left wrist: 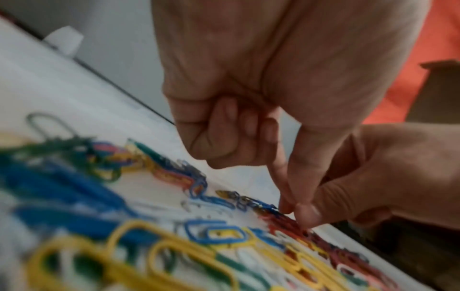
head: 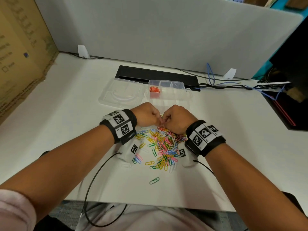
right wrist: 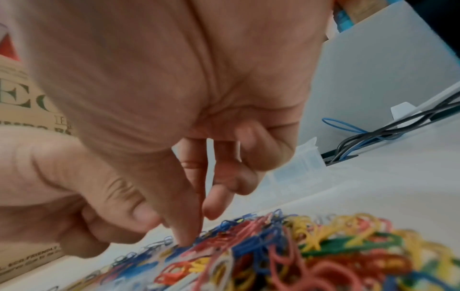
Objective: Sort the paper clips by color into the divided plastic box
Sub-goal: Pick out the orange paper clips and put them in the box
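A heap of mixed-colour paper clips point(head: 165, 144) lies on the white table in front of me. Both hands meet at its far edge. My left hand point(head: 158, 121) has its other fingers curled, while thumb and forefinger point(left wrist: 296, 212) pinch into a cluster of red clips point(left wrist: 286, 222). My right hand point(head: 164, 121) pinches the same red cluster point(right wrist: 219, 238) with thumb and forefinger point(right wrist: 189, 236). Just beyond the hands stands the clear divided box point(head: 176, 84). Its far-left compartment holds red clips point(head: 154, 90). The hands hide the box's near edge.
The box's open lid point(head: 121, 94) lies flat to the left. A lone green clip point(head: 154, 180) sits near the table's front edge. A black bar point(head: 158, 75) and cables point(head: 233, 85) run along the back. Cardboard point(head: 20, 55) walls the left side.
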